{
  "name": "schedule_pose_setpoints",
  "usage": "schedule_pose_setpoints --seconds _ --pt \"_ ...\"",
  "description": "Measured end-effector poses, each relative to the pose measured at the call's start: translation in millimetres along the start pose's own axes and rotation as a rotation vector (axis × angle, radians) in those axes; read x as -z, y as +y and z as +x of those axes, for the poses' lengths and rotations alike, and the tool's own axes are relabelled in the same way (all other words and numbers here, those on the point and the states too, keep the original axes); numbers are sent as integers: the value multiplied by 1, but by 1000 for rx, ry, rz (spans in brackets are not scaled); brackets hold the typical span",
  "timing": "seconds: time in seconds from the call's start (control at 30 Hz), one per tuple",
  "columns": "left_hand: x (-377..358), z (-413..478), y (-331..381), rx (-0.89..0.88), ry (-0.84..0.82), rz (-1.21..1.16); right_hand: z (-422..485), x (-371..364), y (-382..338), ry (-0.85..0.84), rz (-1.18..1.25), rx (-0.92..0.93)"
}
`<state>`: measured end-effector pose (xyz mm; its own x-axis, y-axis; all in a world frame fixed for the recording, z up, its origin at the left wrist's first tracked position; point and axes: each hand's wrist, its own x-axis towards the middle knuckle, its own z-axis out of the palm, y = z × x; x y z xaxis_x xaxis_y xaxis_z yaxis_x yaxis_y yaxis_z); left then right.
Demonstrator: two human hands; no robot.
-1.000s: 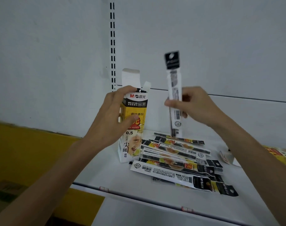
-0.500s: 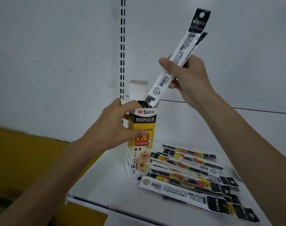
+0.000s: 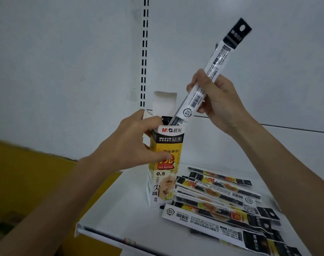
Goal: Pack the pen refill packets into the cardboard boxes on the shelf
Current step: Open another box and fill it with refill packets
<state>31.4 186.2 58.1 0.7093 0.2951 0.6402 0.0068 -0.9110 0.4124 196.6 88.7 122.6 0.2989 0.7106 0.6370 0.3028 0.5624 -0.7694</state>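
A tall yellow, black and white cardboard box (image 3: 165,174) stands upright on the white shelf (image 3: 120,215) with its top flap open. My left hand (image 3: 131,145) grips the box near its top. My right hand (image 3: 216,102) holds a long pen refill packet (image 3: 213,71) tilted, its lower end inside the box mouth and its black hang tab up to the right. Several more refill packets (image 3: 218,202) lie in a loose pile on the shelf just right of the box.
The shelf's front edge (image 3: 105,235) runs along the bottom with a price rail. A slotted upright (image 3: 144,52) rises on the white back panel behind the box. A yellow surface (image 3: 28,182) lies to the lower left.
My right hand lifted the packet from upright beside the box, tilted it and lowered its end into the box opening. My left hand has kept hold of the box.
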Motion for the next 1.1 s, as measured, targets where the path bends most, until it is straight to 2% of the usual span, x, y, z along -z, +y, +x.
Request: schedule_pose_setpoints --seconds 0.2,0.3,0.4,0.53,0.6,0.67,0.7,0.77,0.83,0.9,1.1 --pt "-3 4 3 -17 1 -22 7 -16 -11 -340 -390 50" --pt "-4 1 1 -4 21 -49 9 -28 -4 -437 -574 69" --pt "-6 -4 -1 40 43 -90 8 -29 9 -404 -523 -1" --pt "-8 -7 -4 80 70 -136 3 -27 7 -469 -533 -18" --pt "-8 -8 -3 72 57 -135 5 -25 -1 -402 -440 -10" --pt "-9 -9 -3 65 40 -126 11 -21 -9 -235 -230 36" --pt "-10 -9 -3 67 39 -128 12 -21 -9 -183 -199 62" --pt "-12 -9 -4 83 56 -164 6 -23 -1 -201 -320 51" --pt "-14 -9 -4 99 78 -210 -6 -26 14 -309 -452 -33" --pt "-16 -9 -1 108 89 -210 -14 -25 18 -332 -456 -83" --pt "-15 -10 2 133 100 -189 -1 -13 -5 -144 -336 133"
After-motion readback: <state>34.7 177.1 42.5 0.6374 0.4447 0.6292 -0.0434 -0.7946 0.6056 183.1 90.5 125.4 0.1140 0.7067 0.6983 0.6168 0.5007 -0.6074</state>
